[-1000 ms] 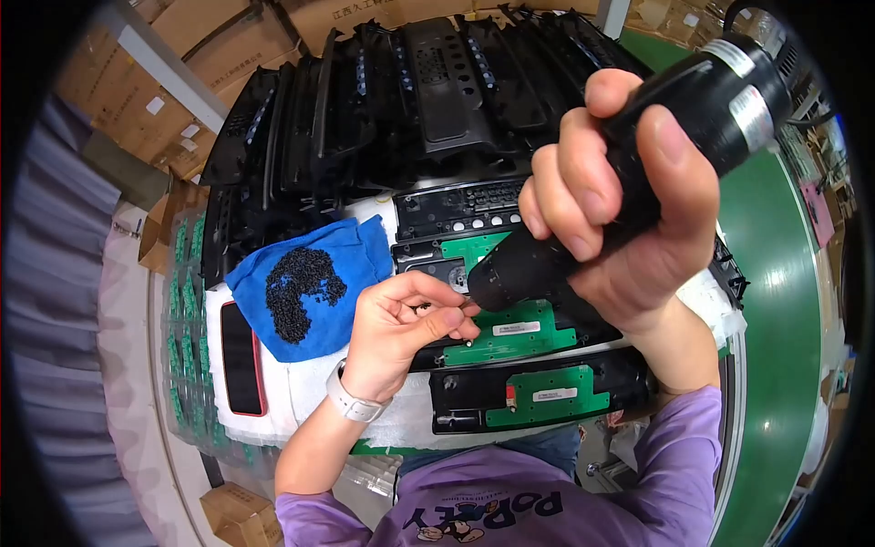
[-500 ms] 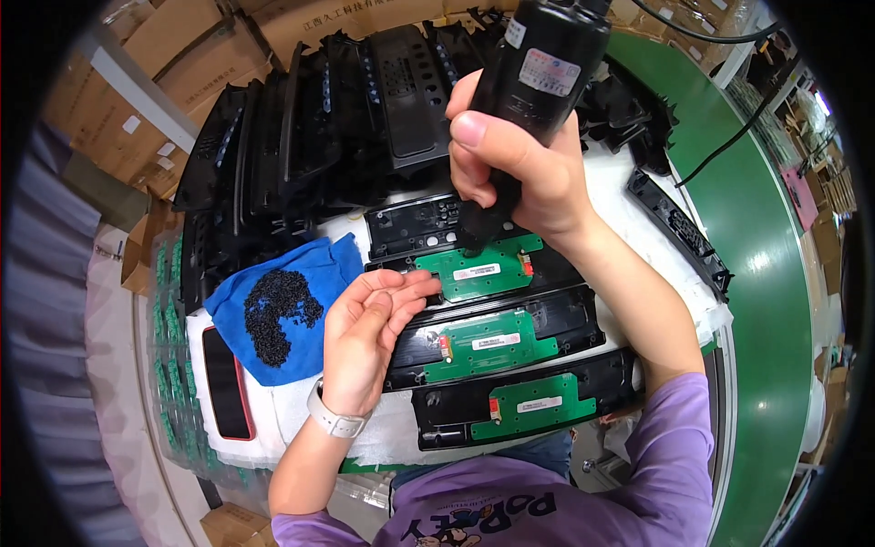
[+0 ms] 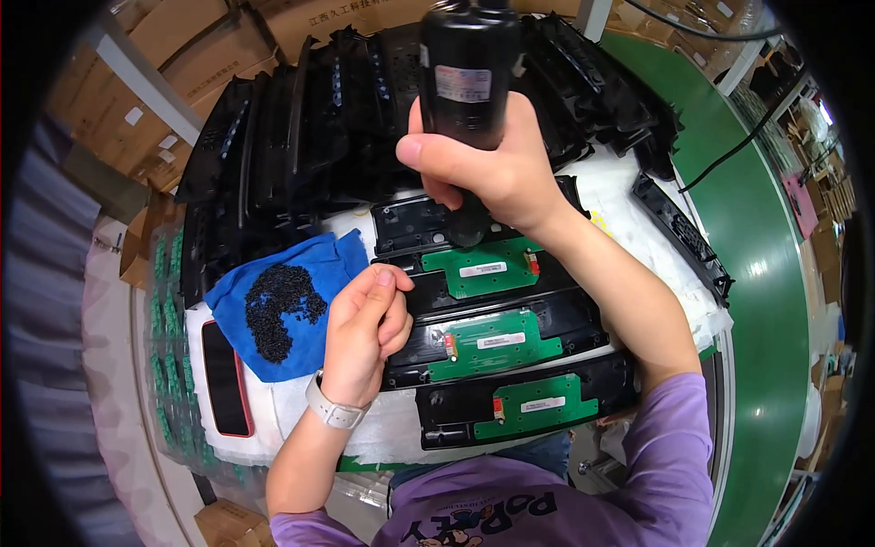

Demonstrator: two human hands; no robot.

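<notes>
My right hand (image 3: pixel 501 178) is wrapped round a black electric screwdriver (image 3: pixel 467 87), held upright with its lower end over the top edge of the farthest green circuit board (image 3: pixel 492 268). That board lies in a black plastic panel (image 3: pixel 565 266). My left hand (image 3: pixel 369 310) is closed in a pinch at the panel's left end; whatever is between the fingertips is too small to make out. Nearer to me are a second green board (image 3: pixel 538 349) and a third board (image 3: pixel 574 394), each in its own black panel. The screwdriver's tip is hidden.
A blue cloth (image 3: pixel 342 260) with a heap of small black screws (image 3: pixel 269 319) lies left of my left hand, beside a red-edged phone (image 3: pixel 225 378). Black panels (image 3: pixel 319 128) stand stacked at the back. Another panel (image 3: pixel 679 232) lies right, near a green surface (image 3: pixel 766 301).
My right hand and the screwdriver have moved left, and the tool stands more upright. My left hand's fingers have drawn in from the board's edge and closed to a pinch.
</notes>
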